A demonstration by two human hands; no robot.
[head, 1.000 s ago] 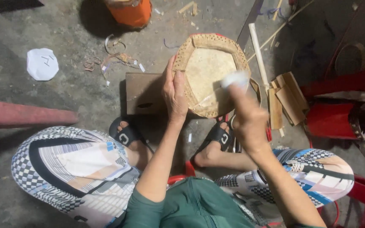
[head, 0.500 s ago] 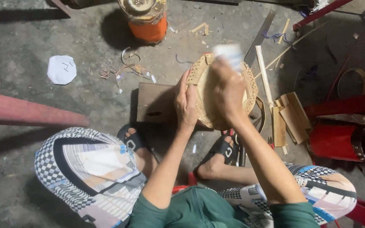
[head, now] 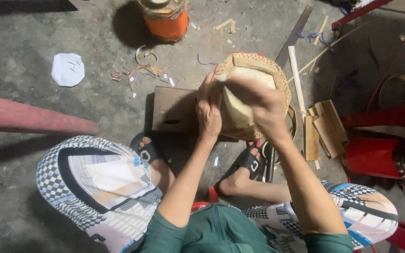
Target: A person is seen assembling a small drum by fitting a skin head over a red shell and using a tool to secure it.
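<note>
At the far left of the frame, a red bar slants across the grey concrete floor, with a white paper disc lying above it in the upper left. Moving right, thin curled shavings are scattered near an orange container that stands at the top edge. Below, your patterned trouser knees spread wide, and your feet in black sandals rest on the floor at centre frame. A flat brown board lies just beyond the left sandal. Your left hand is closed on the left rim of a woven bamboo basket, fingers wrapped over its edge, holding it up over the board. The basket sits in the centre-right of the frame, its mouth tilted toward you and its pale lining showing inside. Your right hand reaches into the basket and presses flat against that lining, fingers spread; whether it pinches anything cannot be told. The two hands are close together, nearly touching at the basket's near rim. Right of the basket, a long pale wooden strip lies on the floor, and beside it a small stack of flat wooden pieces. At the far right stands red plastic furniture.
</note>
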